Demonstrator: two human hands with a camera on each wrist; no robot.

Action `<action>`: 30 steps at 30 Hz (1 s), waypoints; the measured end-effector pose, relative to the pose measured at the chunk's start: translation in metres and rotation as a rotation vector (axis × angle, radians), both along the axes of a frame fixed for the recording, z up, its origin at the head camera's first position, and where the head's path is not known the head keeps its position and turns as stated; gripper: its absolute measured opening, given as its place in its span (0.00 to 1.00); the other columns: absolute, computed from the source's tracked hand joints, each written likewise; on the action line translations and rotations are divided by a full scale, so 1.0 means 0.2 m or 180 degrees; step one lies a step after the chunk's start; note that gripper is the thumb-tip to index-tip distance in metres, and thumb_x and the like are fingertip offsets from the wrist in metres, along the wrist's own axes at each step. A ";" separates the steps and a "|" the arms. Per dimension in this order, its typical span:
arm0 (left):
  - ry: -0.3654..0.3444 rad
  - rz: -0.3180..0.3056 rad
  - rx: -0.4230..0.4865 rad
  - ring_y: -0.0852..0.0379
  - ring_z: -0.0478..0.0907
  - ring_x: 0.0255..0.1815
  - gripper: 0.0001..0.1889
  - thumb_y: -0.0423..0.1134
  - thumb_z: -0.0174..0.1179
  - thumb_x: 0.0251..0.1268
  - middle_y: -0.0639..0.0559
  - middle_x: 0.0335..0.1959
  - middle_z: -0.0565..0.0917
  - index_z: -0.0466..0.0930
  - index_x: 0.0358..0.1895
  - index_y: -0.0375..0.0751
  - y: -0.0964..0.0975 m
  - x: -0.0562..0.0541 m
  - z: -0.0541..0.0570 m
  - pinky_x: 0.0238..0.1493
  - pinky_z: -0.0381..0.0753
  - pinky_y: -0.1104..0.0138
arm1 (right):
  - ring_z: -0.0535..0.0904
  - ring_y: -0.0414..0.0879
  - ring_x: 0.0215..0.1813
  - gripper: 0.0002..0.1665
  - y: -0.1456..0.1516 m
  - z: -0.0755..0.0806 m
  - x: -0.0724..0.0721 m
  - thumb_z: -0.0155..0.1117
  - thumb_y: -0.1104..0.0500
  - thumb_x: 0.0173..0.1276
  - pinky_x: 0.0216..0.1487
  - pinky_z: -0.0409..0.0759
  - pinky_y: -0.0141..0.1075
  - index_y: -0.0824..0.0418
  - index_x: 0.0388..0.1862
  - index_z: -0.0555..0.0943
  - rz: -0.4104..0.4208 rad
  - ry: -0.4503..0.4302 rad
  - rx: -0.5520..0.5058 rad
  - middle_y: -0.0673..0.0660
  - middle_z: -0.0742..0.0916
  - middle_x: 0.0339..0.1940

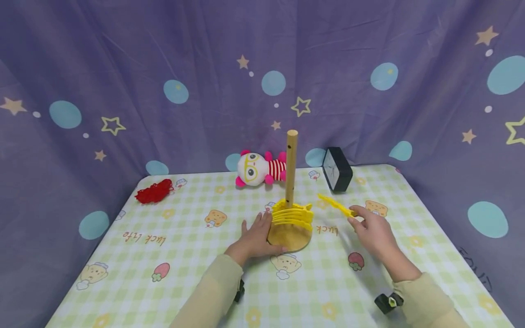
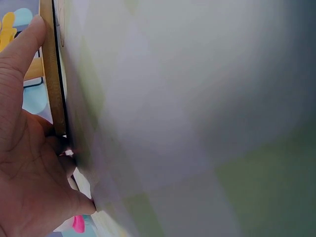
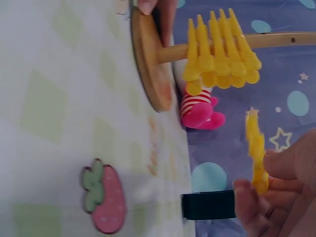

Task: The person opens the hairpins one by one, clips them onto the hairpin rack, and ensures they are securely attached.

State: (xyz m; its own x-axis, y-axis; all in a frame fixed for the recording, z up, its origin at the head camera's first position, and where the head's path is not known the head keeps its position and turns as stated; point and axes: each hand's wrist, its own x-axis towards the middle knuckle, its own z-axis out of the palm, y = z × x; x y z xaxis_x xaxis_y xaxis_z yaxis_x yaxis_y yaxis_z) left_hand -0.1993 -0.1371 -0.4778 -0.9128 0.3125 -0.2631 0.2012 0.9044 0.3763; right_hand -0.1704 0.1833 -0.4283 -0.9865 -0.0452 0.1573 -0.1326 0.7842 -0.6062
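Note:
A wooden stand has a round base point(image 1: 291, 240) and an upright post point(image 1: 291, 168) with small dark holes. My left hand point(image 1: 257, 239) grips the base at its left rim, thumb along the front edge. Several yellow tapered plastic pieces point(image 1: 293, 217) sit side by side low on the post; the right wrist view shows their rounded ends point(image 3: 237, 69). To the right of the stand, my right hand point(image 1: 374, 231) pinches one more yellow plastic piece point(image 1: 336, 205), bumpy along its length, between thumb and fingers. Its free end points toward the post, apart from it.
Behind the stand lies a pink and white plush toy point(image 1: 256, 169) with a striped body. A black square clock point(image 1: 339, 169) stands at the back right. Red stringy netting point(image 1: 155, 192) lies at the back left. A checked cloth point(image 1: 197, 273) covers the table; a purple curtain point(image 1: 213, 127) hangs behind.

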 end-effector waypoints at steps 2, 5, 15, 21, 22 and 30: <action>0.0004 -0.0004 -0.0002 0.51 0.36 0.80 0.63 0.76 0.59 0.48 0.51 0.80 0.43 0.40 0.79 0.44 0.00 0.00 0.00 0.72 0.28 0.40 | 0.78 0.44 0.25 0.21 0.00 0.03 0.00 0.58 0.60 0.73 0.24 0.73 0.39 0.61 0.63 0.76 0.0009 0.0106 -0.0039 0.61 0.87 0.36; 0.0007 -0.0010 -0.0008 0.51 0.36 0.80 0.63 0.75 0.59 0.49 0.51 0.80 0.43 0.39 0.79 0.43 0.00 0.00 0.01 0.72 0.28 0.40 | 0.73 0.43 0.19 0.19 0.00 0.05 0.00 0.57 0.61 0.74 0.19 0.69 0.37 0.60 0.62 0.77 0.0014 0.0310 -0.0076 0.55 0.83 0.23; -0.0022 0.0024 0.0041 0.50 0.36 0.80 0.62 0.74 0.61 0.48 0.50 0.80 0.43 0.40 0.79 0.43 0.01 0.00 0.01 0.71 0.29 0.40 | 0.84 0.50 0.28 0.14 -0.20 0.08 -0.06 0.67 0.65 0.65 0.28 0.80 0.43 0.58 0.50 0.85 0.0521 0.1299 0.0232 0.56 0.90 0.37; -0.0049 0.0024 0.0033 0.50 0.36 0.80 0.63 0.75 0.60 0.48 0.50 0.80 0.42 0.40 0.79 0.44 0.00 0.01 0.00 0.72 0.28 0.40 | 0.86 0.51 0.36 0.13 -0.35 0.08 -0.11 0.67 0.63 0.65 0.31 0.82 0.44 0.57 0.49 0.84 0.0743 0.1461 0.0650 0.55 0.89 0.43; -0.0045 0.0013 0.0026 0.50 0.36 0.80 0.63 0.75 0.60 0.48 0.50 0.80 0.42 0.40 0.79 0.43 0.00 0.01 0.00 0.72 0.29 0.40 | 0.87 0.51 0.37 0.13 -0.36 0.08 -0.11 0.67 0.63 0.65 0.32 0.83 0.44 0.57 0.49 0.84 0.0798 0.1451 0.0681 0.55 0.89 0.44; -0.0020 -0.0024 0.0040 0.50 0.37 0.80 0.63 0.75 0.60 0.48 0.51 0.80 0.42 0.40 0.79 0.43 0.00 0.00 0.02 0.71 0.30 0.39 | 0.82 0.45 0.34 0.31 -0.33 0.09 -0.11 0.66 0.56 0.68 0.34 0.80 0.41 0.61 0.69 0.72 0.1055 0.0988 0.0338 0.59 0.82 0.60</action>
State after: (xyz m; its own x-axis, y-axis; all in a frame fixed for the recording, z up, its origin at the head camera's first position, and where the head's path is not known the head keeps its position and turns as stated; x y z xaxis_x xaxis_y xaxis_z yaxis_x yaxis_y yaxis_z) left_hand -0.1986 -0.1375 -0.4746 -0.9087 0.3226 -0.2648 0.2054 0.8981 0.3889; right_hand -0.1914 0.1179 -0.4103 -0.8232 -0.3819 0.4202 -0.5489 0.7246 -0.4168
